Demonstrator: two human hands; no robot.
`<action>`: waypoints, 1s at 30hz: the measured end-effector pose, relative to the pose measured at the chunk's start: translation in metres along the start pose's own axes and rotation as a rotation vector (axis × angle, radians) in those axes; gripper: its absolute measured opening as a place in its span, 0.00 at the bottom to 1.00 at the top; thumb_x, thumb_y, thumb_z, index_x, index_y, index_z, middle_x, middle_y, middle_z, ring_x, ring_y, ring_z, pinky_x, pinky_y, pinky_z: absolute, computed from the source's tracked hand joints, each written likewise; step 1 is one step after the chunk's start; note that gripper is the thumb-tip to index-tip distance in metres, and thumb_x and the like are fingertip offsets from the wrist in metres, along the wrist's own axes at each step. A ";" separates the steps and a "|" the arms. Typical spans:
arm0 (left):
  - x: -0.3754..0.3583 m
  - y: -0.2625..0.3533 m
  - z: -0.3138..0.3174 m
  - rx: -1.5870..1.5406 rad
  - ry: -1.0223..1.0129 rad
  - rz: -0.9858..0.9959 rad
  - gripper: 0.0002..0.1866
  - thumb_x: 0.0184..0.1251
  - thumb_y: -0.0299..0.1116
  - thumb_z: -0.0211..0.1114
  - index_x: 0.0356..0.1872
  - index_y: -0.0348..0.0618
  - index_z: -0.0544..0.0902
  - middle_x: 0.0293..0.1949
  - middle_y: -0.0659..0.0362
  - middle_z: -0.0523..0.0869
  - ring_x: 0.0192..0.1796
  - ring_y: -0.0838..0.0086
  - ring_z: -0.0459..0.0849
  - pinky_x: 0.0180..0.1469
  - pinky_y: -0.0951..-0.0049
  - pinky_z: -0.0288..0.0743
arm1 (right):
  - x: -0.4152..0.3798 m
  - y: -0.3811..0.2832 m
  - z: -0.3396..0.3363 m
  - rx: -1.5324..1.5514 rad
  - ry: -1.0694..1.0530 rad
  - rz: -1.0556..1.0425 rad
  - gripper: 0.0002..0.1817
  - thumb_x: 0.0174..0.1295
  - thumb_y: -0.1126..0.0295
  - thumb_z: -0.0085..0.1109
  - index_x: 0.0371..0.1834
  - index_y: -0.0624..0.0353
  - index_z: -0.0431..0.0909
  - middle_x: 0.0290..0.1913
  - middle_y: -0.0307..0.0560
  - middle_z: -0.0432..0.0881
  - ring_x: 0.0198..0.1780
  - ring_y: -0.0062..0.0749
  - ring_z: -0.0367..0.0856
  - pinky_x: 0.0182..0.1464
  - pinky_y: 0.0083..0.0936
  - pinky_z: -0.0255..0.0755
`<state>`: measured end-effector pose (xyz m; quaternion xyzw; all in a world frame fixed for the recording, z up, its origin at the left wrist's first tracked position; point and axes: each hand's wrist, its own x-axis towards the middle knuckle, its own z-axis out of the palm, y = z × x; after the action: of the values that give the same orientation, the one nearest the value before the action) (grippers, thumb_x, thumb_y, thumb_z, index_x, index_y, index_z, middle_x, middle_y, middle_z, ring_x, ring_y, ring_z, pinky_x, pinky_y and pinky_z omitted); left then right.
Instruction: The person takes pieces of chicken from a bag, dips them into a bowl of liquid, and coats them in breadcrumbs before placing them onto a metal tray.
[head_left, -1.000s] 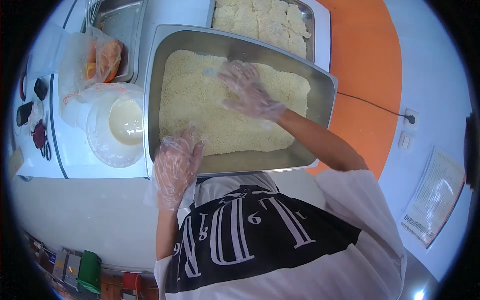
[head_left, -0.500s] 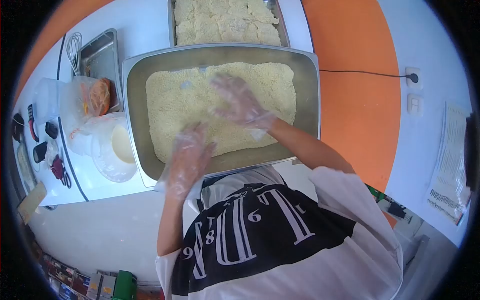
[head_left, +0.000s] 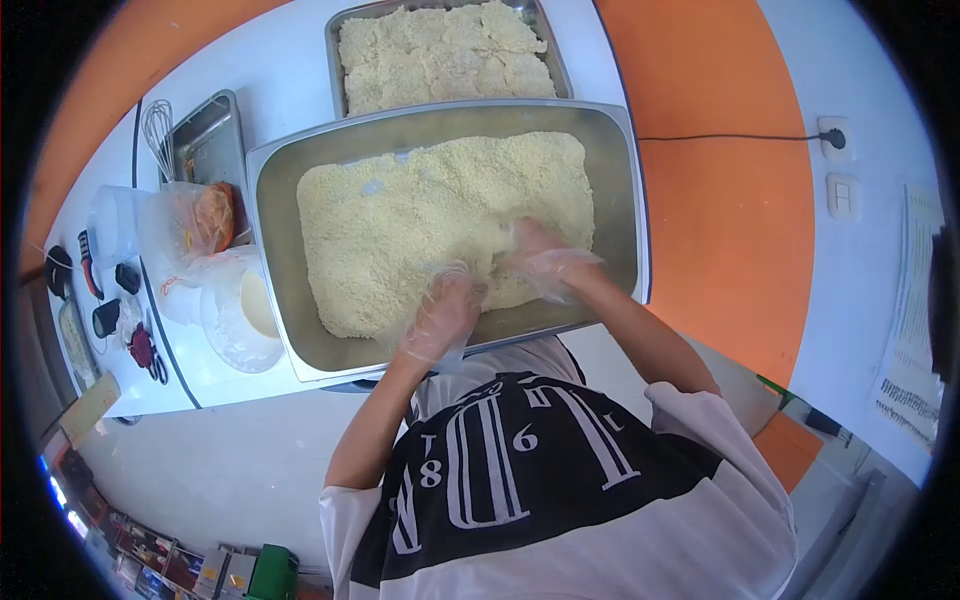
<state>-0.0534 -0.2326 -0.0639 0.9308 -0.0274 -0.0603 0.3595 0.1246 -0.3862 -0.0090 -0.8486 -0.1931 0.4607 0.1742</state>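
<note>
A large metal tray (head_left: 272,290) holds a bed of pale yellow crumbs (head_left: 390,220). My left hand (head_left: 447,308), in a clear plastic glove, is at the front middle of the crumbs, its fingers curled and their tips partly hidden. To its right, my right hand (head_left: 545,258), gloved too, has its fingers partly sunk in the crumbs, so what they hold, if anything, is hidden. The two hands are close together but apart.
Behind stands a second tray (head_left: 337,60) filled with crumb-coated pieces. To the left are a smaller tray (head_left: 236,130), a whisk (head_left: 160,130), a plastic bag with something orange (head_left: 210,218), and a tub of pale liquid (head_left: 258,303). A black cable (head_left: 720,137) crosses the right side.
My left hand has moved right, and my right hand has moved right and toward my body; the fingers of both are now at or in the crumbs. The view has shifted slightly.
</note>
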 end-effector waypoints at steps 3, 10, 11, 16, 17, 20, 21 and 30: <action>0.006 0.019 -0.036 -0.235 -0.024 -0.235 0.28 0.79 0.41 0.67 0.69 0.28 0.81 0.61 0.32 0.86 0.67 0.37 0.82 0.71 0.47 0.75 | 0.017 -0.035 -0.027 -0.028 -0.013 -0.130 0.30 0.61 0.63 0.71 0.65 0.68 0.83 0.59 0.71 0.88 0.61 0.59 0.88 0.65 0.46 0.79; -0.040 0.004 -0.102 0.023 0.198 -0.172 0.28 0.81 0.38 0.68 0.74 0.32 0.79 0.65 0.35 0.86 0.65 0.39 0.85 0.69 0.49 0.77 | 0.078 -0.085 -0.038 -0.089 0.197 -0.570 0.36 0.71 0.54 0.69 0.79 0.56 0.77 0.78 0.64 0.78 0.80 0.55 0.75 0.83 0.45 0.64; -0.051 0.001 -0.108 0.011 0.198 -0.180 0.28 0.81 0.38 0.68 0.74 0.32 0.79 0.65 0.35 0.86 0.65 0.39 0.85 0.69 0.49 0.77 | 0.090 -0.079 -0.020 -0.095 0.184 -0.565 0.36 0.71 0.54 0.69 0.79 0.56 0.77 0.78 0.64 0.78 0.80 0.55 0.75 0.83 0.45 0.64; -0.089 -0.006 -0.128 0.083 0.250 -0.425 0.24 0.77 0.37 0.72 0.67 0.34 0.84 0.55 0.38 0.90 0.58 0.45 0.89 0.61 0.51 0.84 | 0.090 -0.058 0.043 -0.421 0.272 -0.689 0.41 0.70 0.42 0.69 0.84 0.43 0.72 0.91 0.51 0.56 0.92 0.58 0.46 0.91 0.62 0.33; -0.086 -0.008 -0.127 0.059 0.243 -0.439 0.24 0.77 0.37 0.72 0.67 0.34 0.84 0.55 0.38 0.90 0.58 0.45 0.89 0.61 0.51 0.84 | 0.097 -0.054 0.043 -0.430 0.246 -0.678 0.41 0.70 0.42 0.69 0.84 0.43 0.72 0.91 0.51 0.56 0.92 0.58 0.46 0.91 0.62 0.33; -0.084 -0.004 -0.130 -0.034 0.222 -0.536 0.22 0.78 0.38 0.72 0.68 0.41 0.85 0.54 0.40 0.91 0.54 0.45 0.90 0.57 0.51 0.85 | 0.093 -0.047 0.053 -0.492 0.331 -0.756 0.43 0.69 0.40 0.68 0.85 0.43 0.71 0.91 0.50 0.57 0.92 0.59 0.45 0.91 0.63 0.32; -0.082 -0.007 -0.126 -0.025 0.275 -0.506 0.22 0.78 0.38 0.72 0.67 0.42 0.86 0.53 0.41 0.91 0.53 0.45 0.90 0.57 0.51 0.85 | 0.095 -0.050 0.052 -0.514 0.329 -0.743 0.44 0.69 0.39 0.67 0.85 0.44 0.70 0.91 0.52 0.56 0.92 0.61 0.45 0.91 0.63 0.32; -0.098 -0.003 -0.125 0.066 0.317 -0.444 0.21 0.76 0.39 0.74 0.66 0.44 0.87 0.50 0.44 0.92 0.49 0.45 0.90 0.53 0.51 0.85 | 0.058 -0.024 0.065 -0.578 0.370 -0.685 0.50 0.70 0.35 0.62 0.86 0.58 0.66 0.88 0.72 0.55 0.89 0.70 0.49 0.89 0.65 0.38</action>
<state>-0.1336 -0.1385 0.0348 0.9231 0.2318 0.0097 0.3067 0.0938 -0.3297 -0.0725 -0.8174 -0.5473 0.1459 0.1046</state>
